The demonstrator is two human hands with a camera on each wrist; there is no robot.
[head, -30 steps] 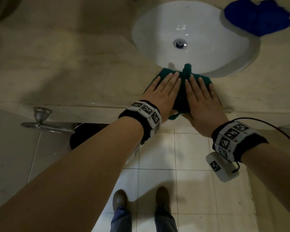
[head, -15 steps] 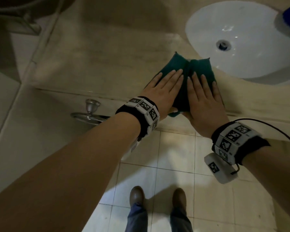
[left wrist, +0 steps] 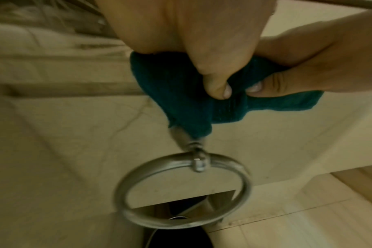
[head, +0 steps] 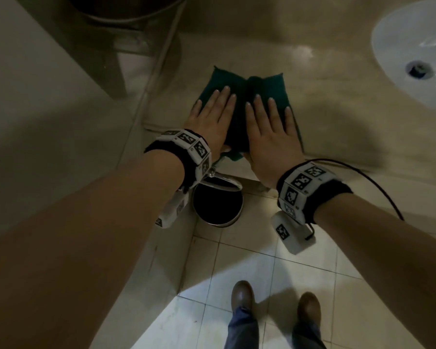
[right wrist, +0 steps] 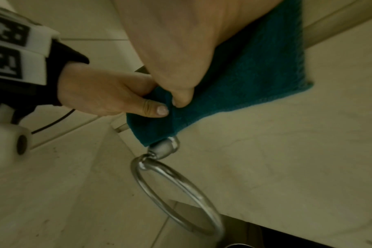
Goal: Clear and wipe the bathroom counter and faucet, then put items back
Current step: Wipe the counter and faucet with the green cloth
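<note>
A teal cloth [head: 275,83] lies on the beige marble counter [head: 325,127], near its left end and draped over the front edge. My left hand [head: 212,114] and right hand [head: 267,122] press flat on it side by side, fingers straight. In the left wrist view the cloth [left wrist: 181,97] hangs down the counter's front face, with my left thumb [left wrist: 217,83] and right thumb [left wrist: 287,83] pressing on it. The right wrist view shows the same cloth [right wrist: 244,75] under my palm. The white sink [head: 413,34] sits at the upper right; no faucet is in view.
A chrome towel ring [left wrist: 199,163] hangs on the counter's front just below the cloth, also in the right wrist view as the ring [right wrist: 166,147]. A black bin [head: 218,207] stands under the counter. A wall borders the left; a dark metal-rimmed object [head: 126,13] stands at the upper left.
Both hands have slid the cloth left along the counter's front edge, from the sink rim toward the left end. The view swung left; the blue cloth by the sink has left view.
</note>
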